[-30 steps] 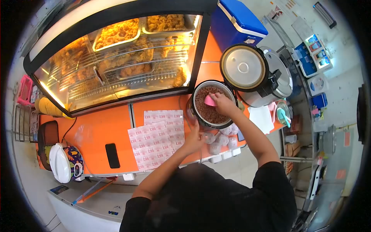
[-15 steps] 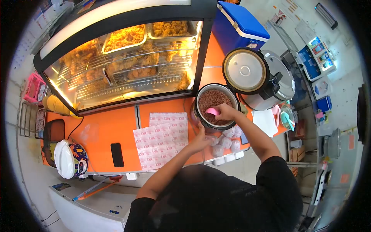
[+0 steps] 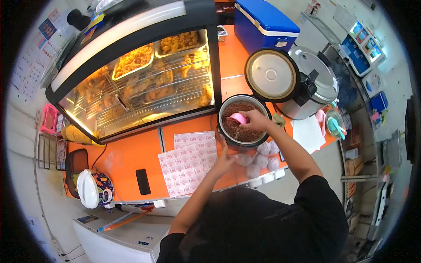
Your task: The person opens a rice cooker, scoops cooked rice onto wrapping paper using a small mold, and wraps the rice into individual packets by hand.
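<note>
My right hand (image 3: 254, 120) grips a pink scoop (image 3: 238, 118) inside the open rice cooker (image 3: 222, 127), down at the reddish-brown rice (image 3: 241, 131). At the cooker's lower left side is my left hand (image 3: 223, 163), a finger raised against the outer wall; whether its other fingers are curled or spread is too small to tell. Several wrapped white bundles (image 3: 262, 161) lie just right of it. Printed paper sheets (image 3: 188, 163) overlap on the orange counter (image 3: 127, 151) to its left. The cooker's round lid (image 3: 271, 74) stands tilted back behind the pot.
A lit glass case (image 3: 131, 87) with fried food fills the back left. Behind the cooker are a blue cooler (image 3: 267, 26) and a second large cooker (image 3: 300, 103). A phone (image 3: 142, 181) and a white-lidded patterned pot (image 3: 89, 189) sit left; a bowl with teal utensils (image 3: 335, 125) is right.
The view has shifted, so the counter's things appear displaced. My right hand has moved the pink scoop within the rice. My left hand remains beside the cooker.
</note>
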